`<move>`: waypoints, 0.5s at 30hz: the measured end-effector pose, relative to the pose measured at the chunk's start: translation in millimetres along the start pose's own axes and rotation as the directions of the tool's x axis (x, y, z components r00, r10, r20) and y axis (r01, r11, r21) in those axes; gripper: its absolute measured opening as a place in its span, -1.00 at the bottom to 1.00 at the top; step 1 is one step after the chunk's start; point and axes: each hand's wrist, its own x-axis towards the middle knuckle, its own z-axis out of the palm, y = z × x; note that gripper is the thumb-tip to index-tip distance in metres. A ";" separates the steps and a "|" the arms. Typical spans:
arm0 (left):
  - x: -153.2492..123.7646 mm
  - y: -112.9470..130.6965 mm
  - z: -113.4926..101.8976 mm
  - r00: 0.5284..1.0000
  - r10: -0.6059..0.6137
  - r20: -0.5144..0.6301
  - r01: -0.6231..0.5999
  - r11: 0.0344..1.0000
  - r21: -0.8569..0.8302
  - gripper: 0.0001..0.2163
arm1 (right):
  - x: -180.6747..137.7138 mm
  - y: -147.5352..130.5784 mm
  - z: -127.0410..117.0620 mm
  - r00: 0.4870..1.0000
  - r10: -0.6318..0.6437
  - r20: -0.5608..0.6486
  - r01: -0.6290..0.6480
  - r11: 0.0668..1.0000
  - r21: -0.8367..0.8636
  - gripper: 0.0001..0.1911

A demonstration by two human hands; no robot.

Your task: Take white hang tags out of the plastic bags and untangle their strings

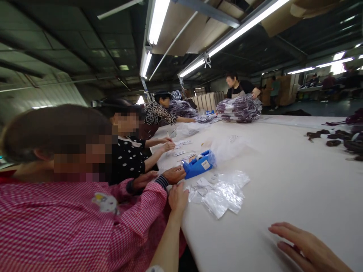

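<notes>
My left hand [178, 197] is at the table's near left edge, close beside a co-worker's hand [174, 175]. Its fingers bend away from me and their tips are hidden, so I cannot tell whether they hold anything. Just right of its thumb lies a loose pile of clear plastic bags [224, 194]. Beyond it stands a blue tape dispenser [198, 164], with the co-worker's fingers at its near end. Low on the right, my right hand [303, 243] is open over the white table [269, 181], its fingers apart and holding nothing.
Close on my left sits a person in a pink checked top [70, 223]. Another in a dotted top [127, 158] handles small pieces. Farther off, a person holds a stack of bagged purple goods [239, 108]. Dark bundles [334, 138] lie at the right. Thin translucent sheeting [229, 147] lies behind the dispenser.
</notes>
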 end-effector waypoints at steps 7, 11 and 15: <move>-53.1 28.4 -1.9 0.939 0.345 0.005 -0.343 0.934 -0.103 -0.80 | 44.8 -19.0 9.0 0.990 -0.135 0.040 0.133 0.990 0.044 -0.72; -63.7 44.9 6.5 0.905 0.425 0.011 -0.415 0.890 -0.189 -0.79 | 109.8 -31.4 18.7 0.974 -0.076 0.214 0.074 0.997 0.016 -0.71; -72.9 63.7 20.7 0.888 0.460 0.021 -0.440 0.861 -0.257 -0.80 | 179.6 -31.0 35.5 0.978 -0.036 0.206 0.045 0.998 -0.041 -0.71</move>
